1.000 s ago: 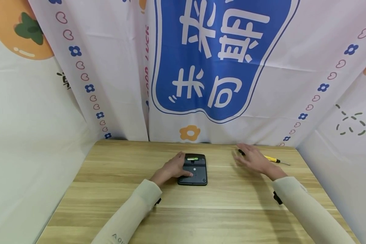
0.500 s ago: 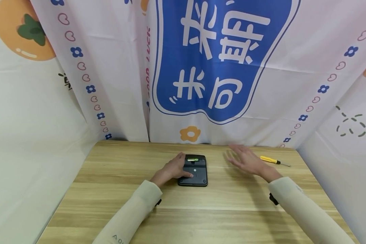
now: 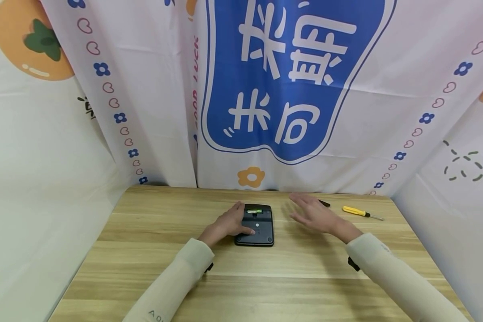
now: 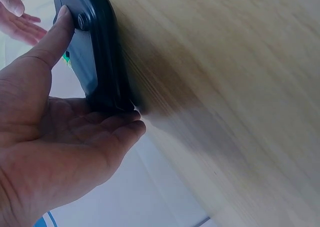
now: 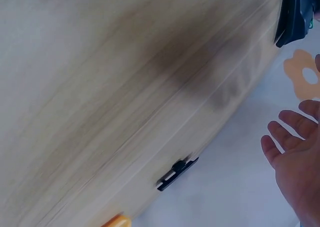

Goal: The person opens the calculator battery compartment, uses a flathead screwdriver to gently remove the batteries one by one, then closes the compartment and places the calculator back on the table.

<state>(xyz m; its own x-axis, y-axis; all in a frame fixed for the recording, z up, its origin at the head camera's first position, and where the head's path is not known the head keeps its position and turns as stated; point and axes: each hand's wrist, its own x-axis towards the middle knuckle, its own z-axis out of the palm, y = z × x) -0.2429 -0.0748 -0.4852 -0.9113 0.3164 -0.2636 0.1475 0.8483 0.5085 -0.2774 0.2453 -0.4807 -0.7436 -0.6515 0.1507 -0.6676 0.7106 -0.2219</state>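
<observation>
A black calculator lies face down on the table, with its battery compartment uncovered and a green battery inside. My left hand holds it along its left side. In the left wrist view the thumb presses on the back of the calculator and the other fingers reach against its edge. To the right, my right hand hovers above the table with fingers spread, holding nothing. Just beyond it lies a small black battery cover, partly hidden in the head view; the right wrist view shows this cover whole.
A yellow-handled screwdriver lies at the right of the wooden table. Printed white cloth hangs behind the table's back edge and along both sides.
My right hand has moved left from over the black cover, toward the calculator, uncovering the screwdriver handle and part of the cover. My left hand and the calculator have stayed put.
</observation>
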